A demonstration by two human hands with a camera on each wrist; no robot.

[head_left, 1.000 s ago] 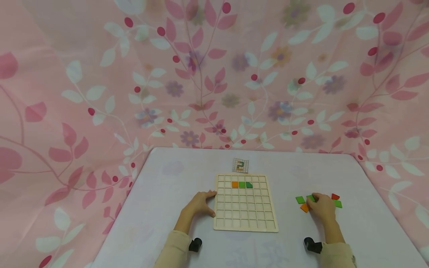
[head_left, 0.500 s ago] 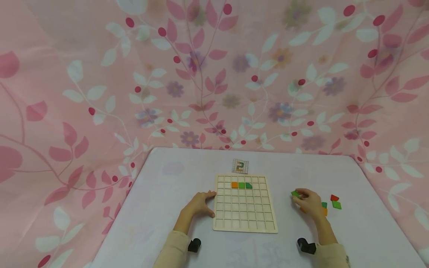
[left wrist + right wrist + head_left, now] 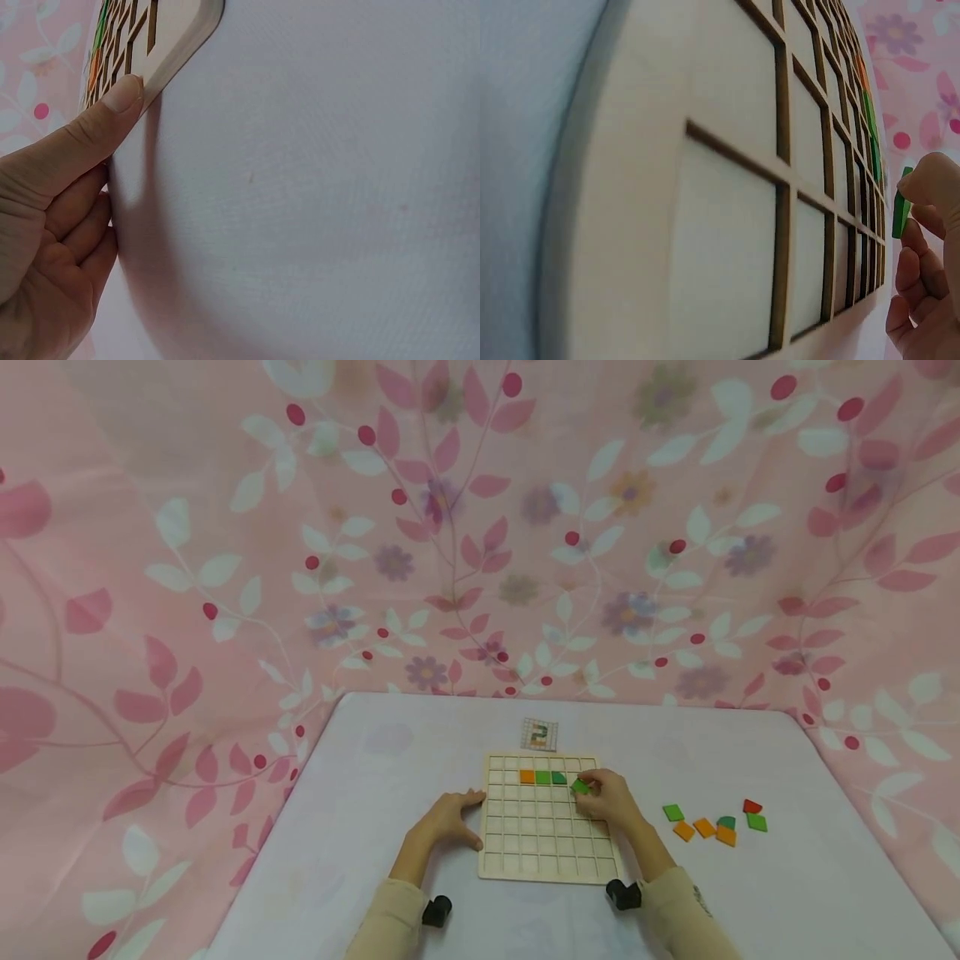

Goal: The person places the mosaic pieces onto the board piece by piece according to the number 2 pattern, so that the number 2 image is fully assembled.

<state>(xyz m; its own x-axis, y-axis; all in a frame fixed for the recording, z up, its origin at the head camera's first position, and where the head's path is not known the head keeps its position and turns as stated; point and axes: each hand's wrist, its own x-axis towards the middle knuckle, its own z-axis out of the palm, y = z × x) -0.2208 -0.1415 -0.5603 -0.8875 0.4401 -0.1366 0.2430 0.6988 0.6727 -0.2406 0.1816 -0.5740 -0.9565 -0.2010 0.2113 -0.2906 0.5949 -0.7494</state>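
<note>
A wooden grid board (image 3: 527, 841) lies on the table, with an orange tile (image 3: 527, 777), a green square tile (image 3: 542, 777) and a dark green rounded tile (image 3: 558, 778) side by side in one row. My left hand (image 3: 448, 821) touches the board's left edge with thumb and forefinger spread apart; the left wrist view has the thumb (image 3: 105, 120) on the rim. Over the board's upper right part, my right hand (image 3: 612, 799) pinches a green tile (image 3: 581, 787). In the right wrist view that tile (image 3: 902, 210) appears edge-on between thumb and finger, just beyond the grid.
Right of the board lie several loose tiles: green (image 3: 673, 812), orange (image 3: 704, 827), dark green (image 3: 727, 822) and red (image 3: 752, 807). A small card with a coloured pattern (image 3: 539, 734) sits behind the board. Floral cloth (image 3: 480, 568) hangs past the table's far edge.
My right hand took a green tile from the loose pile and carried it left to above the board. My left hand has stayed at the board's edge.
</note>
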